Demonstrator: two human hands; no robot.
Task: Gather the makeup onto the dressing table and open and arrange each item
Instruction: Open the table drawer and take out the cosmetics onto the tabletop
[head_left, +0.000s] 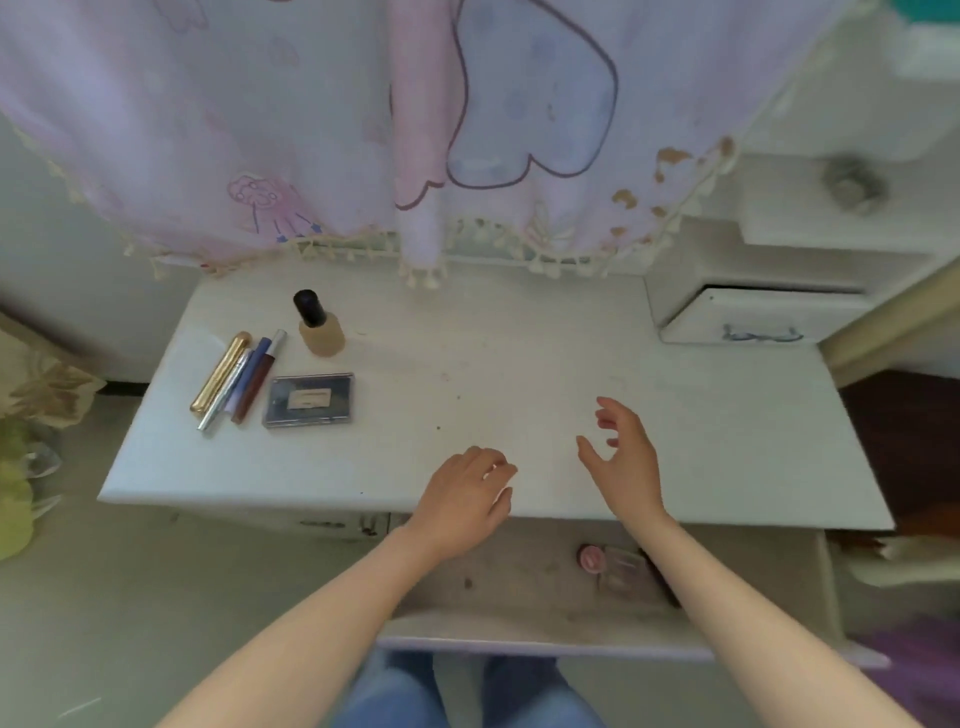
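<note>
Left hand (465, 493) and right hand (626, 460) are empty, fingers loosely apart; the blue makeup palette (310, 399) lies well to their left.

The desk (519, 353) lies bare at centre and right, while the bottle (318, 326), tubes (236, 379) and compact (310, 399) crowd its left.

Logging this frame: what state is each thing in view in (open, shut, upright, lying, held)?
bottle: upright, black cap on.
tubes: lying side by side, apparently capped.
palette: lying flat, lid shut.
front drawer: pulled open.
side drawer: slightly pulled out.
left hand: empty, fingers loosely curled.
right hand: empty, fingers spread.
</note>
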